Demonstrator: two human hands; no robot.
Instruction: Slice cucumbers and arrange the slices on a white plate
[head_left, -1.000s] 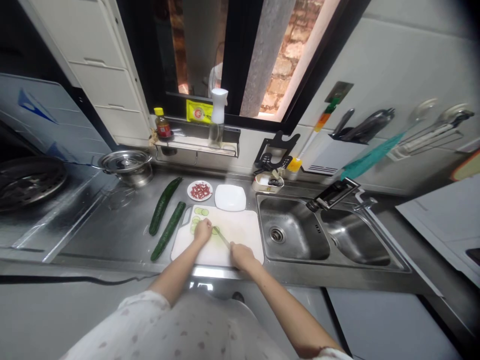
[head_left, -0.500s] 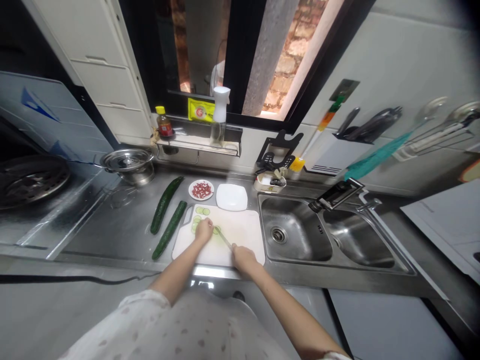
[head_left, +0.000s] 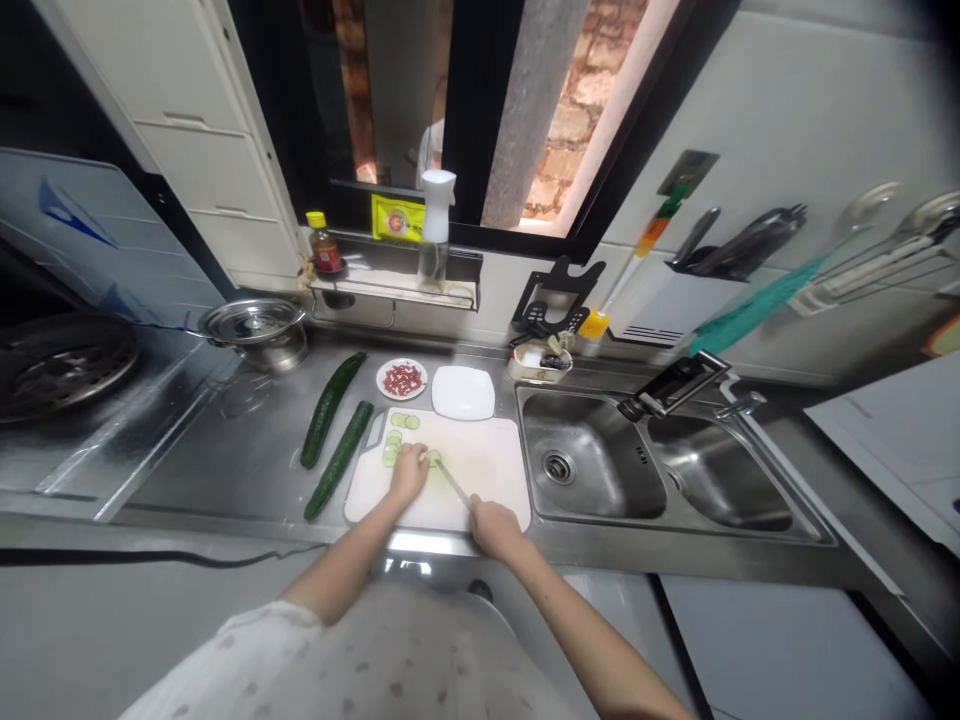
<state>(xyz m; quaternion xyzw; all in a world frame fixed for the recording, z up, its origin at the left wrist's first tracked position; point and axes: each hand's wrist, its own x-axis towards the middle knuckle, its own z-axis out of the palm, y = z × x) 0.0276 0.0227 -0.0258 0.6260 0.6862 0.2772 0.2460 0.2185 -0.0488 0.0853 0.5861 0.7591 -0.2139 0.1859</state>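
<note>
A kitchen knife (head_left: pixel 454 484) is gripped by its handle in my right hand (head_left: pixel 496 528), its blade slanting up and left over the white cutting board (head_left: pixel 480 450). At the blade's tip lies a pale green cucumber slice (head_left: pixel 433 458). My left hand (head_left: pixel 409 473) is on the board just left of it, fingers bent and closed; whatever is under the fingertips is hidden. More cucumber slices (head_left: pixel 405 421) lie in short overlapping rows along the board's left side. Two whole cucumbers (head_left: pixel 339 462) rest on the steel counter, left of the board.
Behind the board stand a plate of chopped red pieces (head_left: pixel 402 379) and a white square dish (head_left: pixel 463 393). A double sink (head_left: pixel 592 455) with a black faucet (head_left: pixel 671 388) adjoins on the right. A lidded steel pot (head_left: pixel 255 330) sits at the back left, below a shelf with bottles.
My right hand and the knife have shifted slightly right. My left hand has changed its finger pose a little, and more of the slices beside it show.
</note>
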